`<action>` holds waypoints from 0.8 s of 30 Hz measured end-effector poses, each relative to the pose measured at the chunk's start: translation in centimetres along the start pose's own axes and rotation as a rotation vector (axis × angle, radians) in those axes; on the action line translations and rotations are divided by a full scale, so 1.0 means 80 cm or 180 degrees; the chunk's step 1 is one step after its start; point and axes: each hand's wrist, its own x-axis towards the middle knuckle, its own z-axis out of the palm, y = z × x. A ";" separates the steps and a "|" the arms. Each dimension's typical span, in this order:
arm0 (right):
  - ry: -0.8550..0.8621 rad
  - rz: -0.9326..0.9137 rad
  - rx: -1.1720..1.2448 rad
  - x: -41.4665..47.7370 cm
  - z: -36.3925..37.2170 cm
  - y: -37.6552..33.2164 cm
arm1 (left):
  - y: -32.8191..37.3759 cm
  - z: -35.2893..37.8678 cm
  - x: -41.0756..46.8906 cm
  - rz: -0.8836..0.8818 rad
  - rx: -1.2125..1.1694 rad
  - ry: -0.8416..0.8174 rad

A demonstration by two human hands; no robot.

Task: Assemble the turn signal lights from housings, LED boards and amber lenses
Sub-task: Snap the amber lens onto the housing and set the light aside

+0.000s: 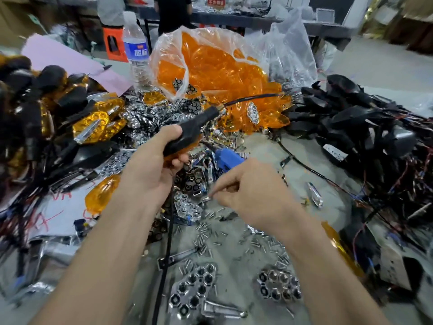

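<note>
The water bottle (136, 48) bears a blue label with two white Chinese characters, too blurred to read surely. A red sign (216, 2) at the back shows pale Chinese characters, equally unclear. Red marker scrawl (61, 195) on the counter (311, 158) resembles "VR"

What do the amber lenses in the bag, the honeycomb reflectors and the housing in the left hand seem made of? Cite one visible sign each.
Amber lenses: transparent glossy plastic, light shines through. Honeycomb reflectors: likely chrome-plated plastic, mirror-bright cells. Housing in the left hand: probably matte black plastic, dull surface with soft highlights.
</note>
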 end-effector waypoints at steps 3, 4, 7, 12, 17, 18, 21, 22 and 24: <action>-0.0254 -0.0087 -0.1011 -0.002 0.019 -0.009 | -0.001 0.002 -0.002 0.0090 -0.0017 -0.0092; -0.0237 -0.0118 -0.1259 -0.003 0.022 -0.009 | -0.001 0.002 -0.002 0.0074 -0.0057 -0.0137; -0.0125 -0.0283 -0.1766 -0.006 0.030 -0.010 | -0.003 0.003 -0.003 -0.0092 -0.0220 -0.0205; -0.0177 -0.0136 -0.1590 -0.009 0.035 -0.014 | -0.004 0.002 -0.002 -0.0198 -0.0230 -0.0433; -0.0174 -0.0099 -0.1351 -0.011 0.039 -0.009 | -0.011 0.005 0.000 -0.0277 0.0061 -0.0731; -0.0135 -0.0081 -0.1208 -0.011 0.041 -0.006 | -0.013 0.005 0.000 -0.0250 0.0134 -0.0800; 0.0095 0.0124 -0.0415 -0.010 0.042 0.003 | -0.015 0.007 0.000 -0.0188 0.0234 -0.0822; 0.0202 0.0118 -0.0153 -0.011 0.041 0.004 | -0.016 0.007 0.002 -0.0172 0.0222 -0.0767; 0.0544 -0.0020 0.0229 -0.013 0.034 0.004 | -0.016 0.008 0.003 -0.0149 0.0102 -0.0645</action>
